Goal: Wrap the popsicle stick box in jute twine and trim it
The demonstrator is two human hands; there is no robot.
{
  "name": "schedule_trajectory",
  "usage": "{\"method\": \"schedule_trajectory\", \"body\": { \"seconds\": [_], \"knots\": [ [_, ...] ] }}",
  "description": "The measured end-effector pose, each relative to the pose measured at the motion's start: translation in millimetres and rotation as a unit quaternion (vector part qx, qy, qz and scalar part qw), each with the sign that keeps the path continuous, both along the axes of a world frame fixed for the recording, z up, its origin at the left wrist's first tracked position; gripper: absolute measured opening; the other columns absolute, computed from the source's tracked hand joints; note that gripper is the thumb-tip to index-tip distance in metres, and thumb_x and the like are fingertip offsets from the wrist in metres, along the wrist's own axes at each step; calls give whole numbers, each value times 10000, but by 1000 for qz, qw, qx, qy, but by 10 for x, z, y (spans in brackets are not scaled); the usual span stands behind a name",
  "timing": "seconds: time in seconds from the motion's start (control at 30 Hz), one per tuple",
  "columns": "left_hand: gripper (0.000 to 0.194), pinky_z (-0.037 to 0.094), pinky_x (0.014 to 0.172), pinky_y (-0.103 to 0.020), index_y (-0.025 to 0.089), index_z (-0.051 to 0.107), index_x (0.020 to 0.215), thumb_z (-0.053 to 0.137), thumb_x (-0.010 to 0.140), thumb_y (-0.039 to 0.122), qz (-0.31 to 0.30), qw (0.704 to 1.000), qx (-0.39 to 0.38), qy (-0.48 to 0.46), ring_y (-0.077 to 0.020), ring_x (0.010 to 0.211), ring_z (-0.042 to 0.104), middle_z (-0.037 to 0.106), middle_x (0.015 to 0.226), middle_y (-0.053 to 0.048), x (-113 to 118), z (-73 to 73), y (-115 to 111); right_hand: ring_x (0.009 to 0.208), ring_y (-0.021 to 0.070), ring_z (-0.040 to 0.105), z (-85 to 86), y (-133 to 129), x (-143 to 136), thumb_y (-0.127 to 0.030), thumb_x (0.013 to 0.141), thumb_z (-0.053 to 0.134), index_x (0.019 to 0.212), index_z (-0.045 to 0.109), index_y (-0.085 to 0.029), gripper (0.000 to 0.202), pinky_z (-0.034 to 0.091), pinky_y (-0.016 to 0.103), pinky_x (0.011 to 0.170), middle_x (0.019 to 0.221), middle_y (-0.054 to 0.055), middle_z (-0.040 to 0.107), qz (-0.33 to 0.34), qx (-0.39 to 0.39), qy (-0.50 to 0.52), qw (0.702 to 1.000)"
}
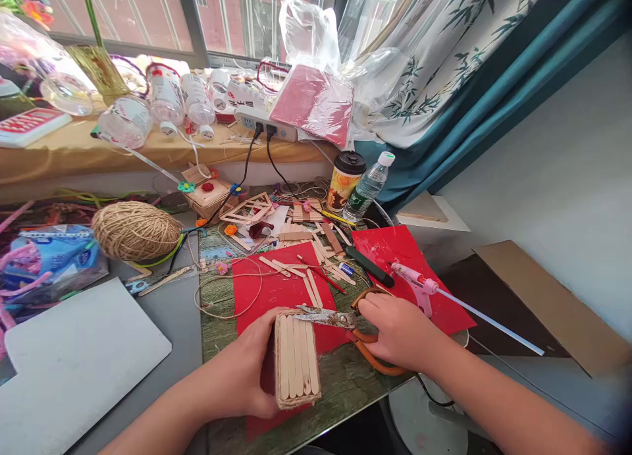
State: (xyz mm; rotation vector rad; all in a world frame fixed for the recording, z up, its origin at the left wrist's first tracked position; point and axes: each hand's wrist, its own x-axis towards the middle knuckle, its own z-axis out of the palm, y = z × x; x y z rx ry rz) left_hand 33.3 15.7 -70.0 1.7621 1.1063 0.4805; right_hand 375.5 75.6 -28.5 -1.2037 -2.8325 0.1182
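My left hand (251,363) grips a small box of craft sticks (296,359), its edges bound with twine. The stick-covered face is turned up toward me. In my right hand (395,330) are scissors (328,317) with orange-brown handles and rust-marked blades. The blades are slightly apart and lie at the upper edge of the box; whether any twine is between them I cannot tell. Beneath the box lies a red sheet (247,277) with loose craft sticks (311,289) and a red pencil (323,274). A strand of twine (197,297) loops across the table at the left.
A pink glue gun (415,280) with a long glue stick rests on another red sheet (385,244). Behind stand a paper cup (345,178) and a water bottle (370,188). A twine ball (138,231) and a white board (83,356) lie left. Power cords (241,172) hang from the sill.
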Motion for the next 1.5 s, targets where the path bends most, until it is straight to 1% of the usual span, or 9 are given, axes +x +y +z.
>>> {"method": "schedule_trajectory", "body": {
  "seconds": [0.5, 0.67, 0.77, 0.87, 1.0, 1.13, 1.27, 1.37, 1.5],
  "knots": [
    [1222, 572, 1124, -454, 293, 258, 1610, 962, 615, 364, -1, 999, 32, -3, -367, 1373, 635, 572, 1537, -141, -17, -66, -17, 731, 214, 629, -95, 18, 29, -298, 912, 676, 826, 541, -238, 172, 377, 326, 652, 795, 34, 657, -2, 12, 40, 999],
    [1168, 572, 1123, -465, 291, 288, 1599, 953, 645, 399, -12, 999, 46, 3, -370, 1368, 637, 566, 1541, -149, -28, -63, -17, 620, 175, 570, -86, -90, -52, -567, 885, 761, 849, 526, -261, 388, 387, 277, 564, 707, -35, 602, -196, -135, 119, 964],
    [1187, 580, 1112, -474, 280, 274, 1613, 955, 651, 424, -16, 999, 48, -4, -378, 1353, 645, 568, 1535, -161, -51, -71, -26, 603, 179, 567, -78, -151, -22, -585, 850, 784, 890, 542, -273, 397, 386, 271, 545, 691, -51, 603, -288, -169, 116, 935],
    [1285, 580, 1111, -478, 282, 232, 1649, 984, 614, 405, -14, 997, 69, -45, -386, 1352, 639, 567, 1529, -169, -86, -116, -55, 606, 190, 582, -88, -241, 115, -555, 837, 783, 878, 540, -270, 376, 411, 284, 554, 686, -43, 611, -323, -172, 94, 926],
    [1364, 538, 1160, -506, 306, 181, 1663, 1012, 586, 404, 5, 993, 86, -85, -390, 1402, 593, 525, 1559, -171, -121, -157, -93, 714, 221, 683, -185, -387, 428, -517, 860, 751, 1018, 633, -262, 323, 539, 312, 654, 828, 15, 719, -320, -193, 136, 917],
    [1370, 412, 1266, -562, 325, 146, 1645, 1016, 590, 404, 29, 990, 109, -85, -405, 1512, 476, 384, 1650, -186, -121, -138, -92, 939, 290, 762, -446, -401, 770, -395, 804, 751, 1024, 704, -253, 265, 613, 374, 833, 1032, 101, 792, -285, -198, 165, 923],
    [1401, 317, 1301, -639, 334, 82, 1648, 1011, 599, 342, 47, 984, 157, -64, -451, 1604, 311, 244, 1702, -212, -104, -129, -89, 1146, 337, 747, -592, -291, 946, -325, 771, 713, 1180, 734, -204, 426, 596, 468, 1011, 1237, 166, 766, -248, -184, 159, 938],
    [1401, 332, 1287, -660, 339, 74, 1649, 1007, 604, 305, 55, 979, 187, -55, -468, 1633, 229, 176, 1719, -226, -89, -133, -104, 1149, 348, 734, -391, -271, 829, -313, 839, 683, 1196, 757, -196, 382, 580, 518, 1025, 1237, 176, 759, -205, -145, 126, 960],
    [1345, 379, 1263, -652, 344, 111, 1642, 999, 632, 301, 58, 974, 214, -49, -449, 1621, 268, 214, 1706, -230, -62, -149, -136, 1058, 304, 734, 121, -423, 229, -376, 1021, 592, 1132, 768, -251, 243, 597, 467, 946, 1157, 131, 767, -181, -131, 187, 957]
  ]
}}
